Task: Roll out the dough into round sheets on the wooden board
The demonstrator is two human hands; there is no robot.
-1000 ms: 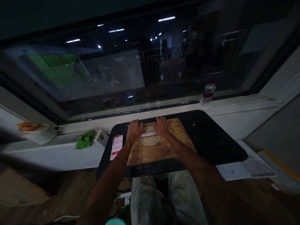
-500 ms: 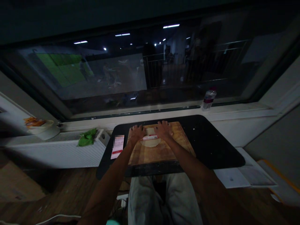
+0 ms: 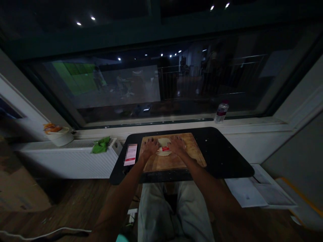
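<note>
A flat, round sheet of pale dough (image 3: 164, 141) lies on a wooden board (image 3: 166, 164). Across it runs a short rolling pin (image 3: 165, 149) with a red and white label showing at its middle. My left hand (image 3: 151, 146) rests over the pin's left end, and my right hand (image 3: 177, 144) covers the right end. The fingers of both hands point away from me over the pin, so its two ends are hidden beneath them. Dough shows on the far and near sides of the pin.
The board is on a black table (image 3: 222, 156). A phone (image 3: 130, 154) lies left of the board. On the windowsill stands a bottle (image 3: 222, 112). A green cloth (image 3: 101, 145) and white bowl (image 3: 60, 137) sit atop the radiator (image 3: 68, 164). A cardboard box (image 3: 21, 181) is at far left.
The rolling pin has turned under my hands, so a redder part of its label now shows. My head view has tilted up slightly. Both hands remain on the pin.
</note>
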